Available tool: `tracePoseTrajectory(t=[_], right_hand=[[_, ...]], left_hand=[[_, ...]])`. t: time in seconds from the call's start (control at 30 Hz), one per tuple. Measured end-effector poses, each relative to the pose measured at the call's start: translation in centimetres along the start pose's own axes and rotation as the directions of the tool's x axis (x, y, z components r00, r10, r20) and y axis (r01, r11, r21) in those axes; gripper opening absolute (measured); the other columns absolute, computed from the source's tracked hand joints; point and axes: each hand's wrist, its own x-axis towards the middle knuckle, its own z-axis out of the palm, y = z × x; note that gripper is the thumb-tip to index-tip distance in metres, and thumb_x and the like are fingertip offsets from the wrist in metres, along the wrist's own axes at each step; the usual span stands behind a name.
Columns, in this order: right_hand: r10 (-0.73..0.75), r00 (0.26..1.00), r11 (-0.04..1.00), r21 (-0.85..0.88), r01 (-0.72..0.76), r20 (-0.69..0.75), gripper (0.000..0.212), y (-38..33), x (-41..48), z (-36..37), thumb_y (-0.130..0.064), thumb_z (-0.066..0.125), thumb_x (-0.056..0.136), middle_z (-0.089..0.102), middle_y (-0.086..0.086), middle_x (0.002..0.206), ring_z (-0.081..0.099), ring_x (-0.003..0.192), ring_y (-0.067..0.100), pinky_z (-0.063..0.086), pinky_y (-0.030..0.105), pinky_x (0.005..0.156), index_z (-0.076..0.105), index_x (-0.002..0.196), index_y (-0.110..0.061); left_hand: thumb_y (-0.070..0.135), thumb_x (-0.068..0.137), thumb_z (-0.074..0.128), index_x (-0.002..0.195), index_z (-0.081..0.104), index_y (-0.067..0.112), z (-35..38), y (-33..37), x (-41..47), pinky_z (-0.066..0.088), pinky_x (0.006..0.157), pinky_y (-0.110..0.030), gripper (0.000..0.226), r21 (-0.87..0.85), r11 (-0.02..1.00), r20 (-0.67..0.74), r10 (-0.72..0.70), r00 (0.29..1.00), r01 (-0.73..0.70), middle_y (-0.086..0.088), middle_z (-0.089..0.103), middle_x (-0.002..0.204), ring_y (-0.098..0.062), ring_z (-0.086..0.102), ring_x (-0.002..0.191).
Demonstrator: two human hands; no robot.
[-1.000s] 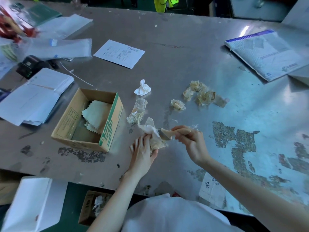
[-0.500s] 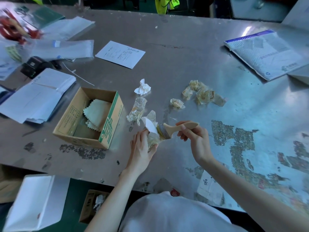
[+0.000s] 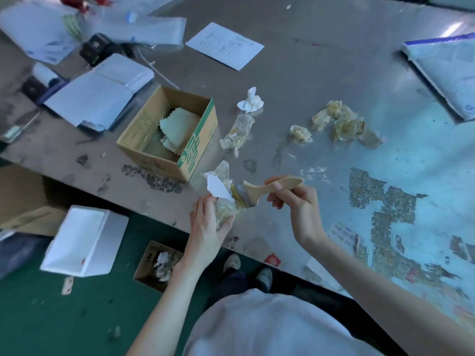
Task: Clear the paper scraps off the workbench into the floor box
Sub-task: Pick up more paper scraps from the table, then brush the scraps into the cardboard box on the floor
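My left hand (image 3: 209, 223) grips a bundle of crumpled yellowish and white scraps (image 3: 223, 194) near the workbench's front edge. My right hand (image 3: 295, 201) holds a wooden-handled paintbrush (image 3: 259, 190), its bristles against the bundle. More scraps lie on the metal bench (image 3: 321, 73): a white crumpled ball (image 3: 250, 100), a clear yellowish wrapper (image 3: 237, 134), a small wad (image 3: 300, 133) and a cluster of several wads (image 3: 345, 124). On the green floor below stands a small cardboard box (image 3: 147, 263) with scraps inside.
An open cardboard box (image 3: 191, 155) with pinked cloth swatches sits on the bench left of my hands. Stacked papers (image 3: 102, 91), a printed sheet (image 3: 225, 46) and a padded mailer (image 3: 447, 73) lie farther off. A white foam box (image 3: 84, 242) stands on the floor.
My view has tipped downward, bringing the floor and its box into sight. Both hands drew toward the bench's front edge with the bundle and brush; the brush handle lifted.
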Motion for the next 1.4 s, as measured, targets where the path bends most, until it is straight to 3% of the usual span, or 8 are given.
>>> tracePoseTrajectory(t=[0.1,0.4,0.53,0.73,0.87,1.0,1.1,1.4], right_hand=[[0.03,0.998,1.0,-0.008,-0.029,0.063,0.016,0.6,-0.9,1.9,-0.012,0.058,0.085,0.058,0.008,0.064,0.05,0.062,0.017,0.038,0.023,0.056,0.07,0.084,-0.002],[0.128,0.967,0.991,-0.067,-0.116,0.222,0.016,3.2,-3.5,10.7,-0.015,0.058,0.085,0.058,0.012,0.064,0.049,0.063,0.021,0.038,0.027,0.058,0.07,0.082,-0.005],[0.193,0.933,0.981,-0.081,-0.177,0.302,0.017,5.1,-5.7,15.7,0.0,0.053,0.091,0.057,0.011,0.061,0.049,0.06,0.018,0.037,0.025,0.056,0.069,0.084,-0.001],[0.276,0.882,0.96,-0.156,-0.232,0.383,0.017,7.5,-8.0,20.8,0.003,0.052,0.09,0.058,0.009,0.062,0.049,0.058,0.013,0.037,0.022,0.056,0.069,0.086,0.0],[0.307,0.874,0.946,-0.219,-0.238,0.378,0.016,9.2,-8.1,22.5,-0.002,0.054,0.091,0.058,0.011,0.063,0.049,0.057,0.013,0.038,0.02,0.055,0.069,0.089,0.001],[0.398,0.85,0.906,-0.29,-0.307,0.344,0.015,11.6,-7.5,24.1,-0.004,0.055,0.091,0.057,0.01,0.062,0.048,0.054,0.011,0.038,0.018,0.051,0.069,0.09,0.0],[0.456,0.814,0.875,-0.346,-0.338,0.36,0.015,14.2,-6.6,25.5,-0.005,0.055,0.091,0.057,0.011,0.062,0.048,0.052,0.011,0.039,0.017,0.05,0.069,0.091,0.002],[0.573,0.786,0.786,-0.429,-0.446,0.233,0.013,26.2,-4.4,28.5,-0.006,0.057,0.089,0.059,0.013,0.062,0.047,0.047,0.012,0.037,0.019,0.047,0.069,0.086,-0.002]], left_hand=[[0.034,0.086,0.061,0.109,0.038,0.02,-1.2,-0.9,-2.3,0.038,0.087,-0.037,0.035,0.006,0.998,-0.041,-0.065,0.997,0.065,-0.005,0.046,0.109,-0.019,0.041,0.1],[0.016,0.081,0.071,0.111,0.041,0.013,-6.6,-5.6,-9.1,0.042,0.083,-0.037,0.043,0.045,0.964,-0.161,-0.252,0.954,0.262,-0.008,0.048,0.112,-0.016,0.039,0.097],[0.015,0.08,0.073,0.111,0.039,0.016,-9.4,-8.7,-13.2,0.039,0.084,-0.035,0.046,0.04,0.928,-0.207,-0.355,0.912,0.37,-0.004,0.048,0.114,-0.008,0.034,0.096],[0.017,0.084,0.069,0.11,0.045,0.012,-12.0,-12.3,-17.5,0.038,0.085,-0.037,0.036,0.004,0.875,-0.212,-0.473,0.855,0.484,0.01,0.04,0.115,-0.009,0.032,0.095],[0.021,0.087,0.065,0.113,0.044,0.014,-11.7,-13.9,-18.3,0.037,0.09,-0.036,0.034,-0.033,0.842,-0.183,-0.534,0.825,0.538,0.007,0.042,0.115,-0.013,0.035,0.099],[0.021,0.087,0.063,0.119,0.043,0.015,-10.6,-15.7,-19.1,0.037,0.094,-0.039,0.039,-0.134,0.753,-0.135,-0.658,0.74,0.645,0.006,0.044,0.118,-0.015,0.034,0.105],[0.018,0.084,0.064,0.12,0.044,0.015,-9.6,-17.6,-19.5,0.038,0.095,-0.043,0.042,-0.268,0.628,-0.096,-0.772,0.628,0.731,0.004,0.046,0.114,-0.017,0.035,0.106],[0.017,0.08,0.066,0.12,0.05,0.005,-4.1,-27.4,-20.3,0.042,0.088,-0.046,0.045,-0.29,0.438,-0.013,-0.891,0.454,0.851,-0.01,0.055,0.114,-0.031,0.046,0.101]])
